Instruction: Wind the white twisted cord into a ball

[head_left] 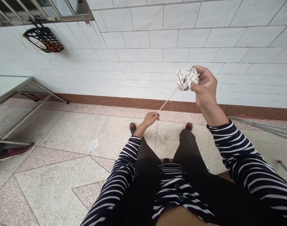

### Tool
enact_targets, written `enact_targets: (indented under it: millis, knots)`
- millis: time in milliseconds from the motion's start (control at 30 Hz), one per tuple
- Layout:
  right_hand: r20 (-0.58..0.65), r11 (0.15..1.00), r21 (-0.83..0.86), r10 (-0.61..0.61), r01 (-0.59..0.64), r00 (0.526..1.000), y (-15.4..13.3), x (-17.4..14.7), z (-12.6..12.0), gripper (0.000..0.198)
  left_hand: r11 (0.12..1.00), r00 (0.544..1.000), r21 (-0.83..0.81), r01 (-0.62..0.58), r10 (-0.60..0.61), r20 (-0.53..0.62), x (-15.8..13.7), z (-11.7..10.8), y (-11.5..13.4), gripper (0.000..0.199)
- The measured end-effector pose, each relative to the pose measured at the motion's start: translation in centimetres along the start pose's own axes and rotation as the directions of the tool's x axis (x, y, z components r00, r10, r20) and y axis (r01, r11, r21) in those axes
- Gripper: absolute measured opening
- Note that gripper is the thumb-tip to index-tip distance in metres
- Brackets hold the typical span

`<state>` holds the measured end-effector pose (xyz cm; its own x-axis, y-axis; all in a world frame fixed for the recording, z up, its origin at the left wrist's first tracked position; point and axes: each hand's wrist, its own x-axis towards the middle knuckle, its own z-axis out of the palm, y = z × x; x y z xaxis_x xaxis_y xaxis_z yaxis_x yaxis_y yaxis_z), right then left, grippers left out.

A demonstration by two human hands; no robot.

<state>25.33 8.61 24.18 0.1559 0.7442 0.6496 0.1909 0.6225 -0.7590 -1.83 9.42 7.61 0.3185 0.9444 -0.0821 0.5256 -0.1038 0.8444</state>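
Note:
My right hand (206,86) is raised at the right, its fingers and thumb closed on the side of a ball of white and grey yarn (187,78). From the ball's lower left a single strand (167,99) runs straight down to my left hand (151,119). The fingers of that hand pinch the strand, which looks taut between the two hands. A short end seems to hang below the left fingers. Lower down, near the floor between my legs, is a small pale tangle (162,138), too small to make out.
A metal-framed table (23,82) stands at the left, with another person's red shoe (14,153) under it. A patterned bag (43,39) hangs from the window bars. A white scrap (93,144) lies on the floor. Metal poles (263,126) are at the right by the tiled wall (148,37).

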Motion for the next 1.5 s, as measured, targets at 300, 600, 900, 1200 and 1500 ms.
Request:
enact_targets:
  millis: [300,600,900,1200,1500]
  knots:
    - [0.122,0.989,0.093,0.107,-0.118,0.987,-0.6,-0.7,2.9,0.075,0.86,0.95,-0.405,-0.309,0.302,-0.083,2.0,0.7,6.3,0.05]
    - [0.149,0.996,0.058,0.065,-0.074,0.987,-1.0,0.4,3.2,0.074,0.73,0.914,-0.553,-0.401,0.356,-0.194,2.8,1.8,12.2,0.027]
    - [0.034,0.999,0.015,0.029,-0.029,0.999,-1.6,2.9,0.5,0.066,0.77,0.936,-0.547,-0.328,0.344,-0.078,0.7,0.3,11.6,0.031]
    - [-0.031,0.996,0.091,0.01,-0.007,0.999,-5.3,3.5,1.0,0.06,0.697,0.883,-0.646,-0.31,0.463,0.075,-1.2,-1.1,13.6,0.037]
    - [-0.053,0.986,0.163,0.031,-0.023,0.998,-7.2,3.6,1.1,0.066,0.741,0.903,-0.632,-0.227,0.403,0.15,-0.3,-2.0,12.7,0.032]
